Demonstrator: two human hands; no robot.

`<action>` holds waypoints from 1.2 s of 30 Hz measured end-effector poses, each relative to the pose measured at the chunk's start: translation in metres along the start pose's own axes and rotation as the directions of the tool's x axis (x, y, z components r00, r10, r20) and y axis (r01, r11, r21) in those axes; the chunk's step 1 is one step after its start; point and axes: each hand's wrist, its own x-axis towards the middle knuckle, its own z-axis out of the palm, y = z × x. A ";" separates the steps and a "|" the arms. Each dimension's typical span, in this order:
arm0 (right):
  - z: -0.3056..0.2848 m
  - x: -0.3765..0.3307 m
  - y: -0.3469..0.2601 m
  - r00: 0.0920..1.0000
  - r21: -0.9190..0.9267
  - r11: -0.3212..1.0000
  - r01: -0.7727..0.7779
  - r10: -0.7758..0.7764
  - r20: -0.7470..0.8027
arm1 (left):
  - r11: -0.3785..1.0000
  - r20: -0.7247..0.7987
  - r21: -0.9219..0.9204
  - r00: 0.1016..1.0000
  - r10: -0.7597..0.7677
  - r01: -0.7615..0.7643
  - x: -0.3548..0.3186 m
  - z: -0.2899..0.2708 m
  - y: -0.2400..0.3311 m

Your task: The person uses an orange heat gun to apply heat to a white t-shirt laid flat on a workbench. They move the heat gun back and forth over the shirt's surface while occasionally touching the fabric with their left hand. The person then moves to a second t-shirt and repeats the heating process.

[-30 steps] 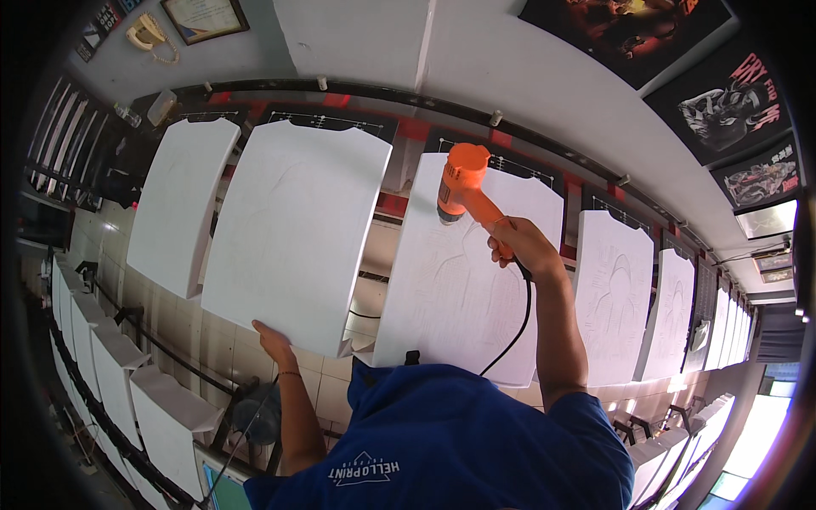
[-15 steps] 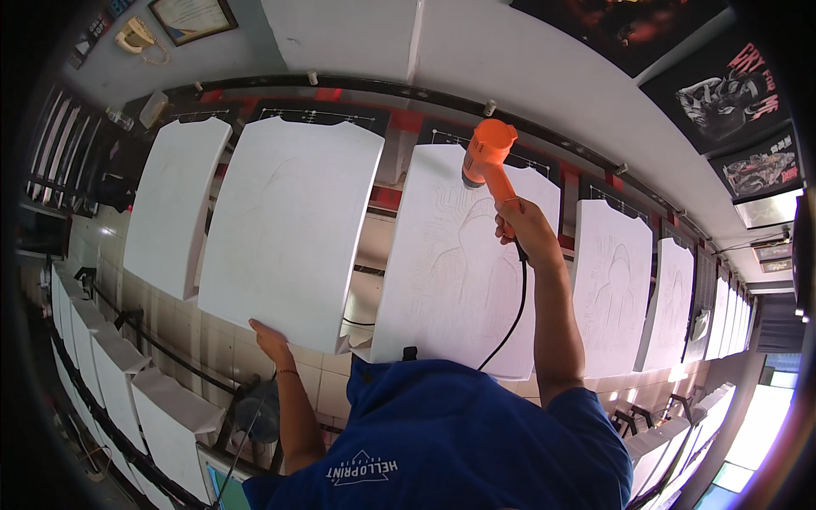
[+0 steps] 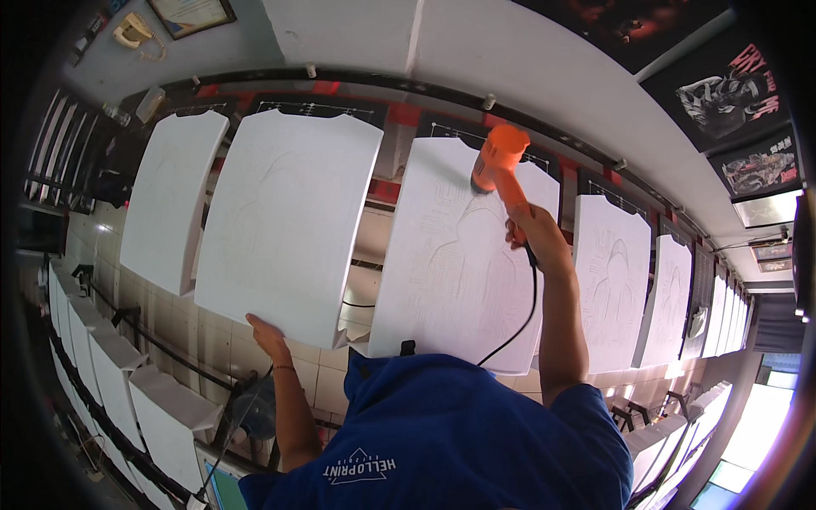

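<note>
My right hand (image 3: 541,238) is wrapped around the handle of an orange heat gun (image 3: 503,157). Its dark nozzle points down over the upper middle of a white T-shirt (image 3: 425,280) stretched flat on a dark board. Faint raised lines on that shirt outline a figure and patterns. A black cord (image 3: 531,314) runs from the handle down toward my body. My left hand (image 3: 269,337) rests, fingers stretched, at the near edge of another white T-shirt (image 3: 285,229) to the left, which bears fainter lines.
More white shirts on boards continue the row, one at far left (image 3: 170,204) and others to the right (image 3: 612,289). A dark rail (image 3: 408,87) runs along the wall behind. Behind me on the left stands another row of white-covered boards (image 3: 166,416).
My right hand has shifted the heat gun slightly right and toward me over the same shirt. My left hand stays at the shirt's edge.
</note>
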 end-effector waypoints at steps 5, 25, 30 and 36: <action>0.004 -0.034 -0.004 0.977 0.087 0.981 -0.172 0.158 0.143 | 0.998 0.037 -0.045 0.998 0.045 -0.044 0.005 0.002 -0.007; 0.020 -0.052 -0.004 0.965 -0.083 0.986 -0.145 0.159 0.207 | 0.997 -0.029 -0.044 0.998 0.060 -0.061 0.044 0.003 -0.042; -0.004 -0.039 0.006 0.993 -0.014 0.994 -0.111 0.111 0.040 | 0.996 -0.003 -0.034 0.997 0.081 -0.081 0.017 0.005 -0.015; -0.017 -0.016 0.004 0.997 0.123 0.992 -0.022 0.031 -0.070 | 0.997 0.032 0.007 0.997 0.075 -0.076 0.013 -0.001 -0.011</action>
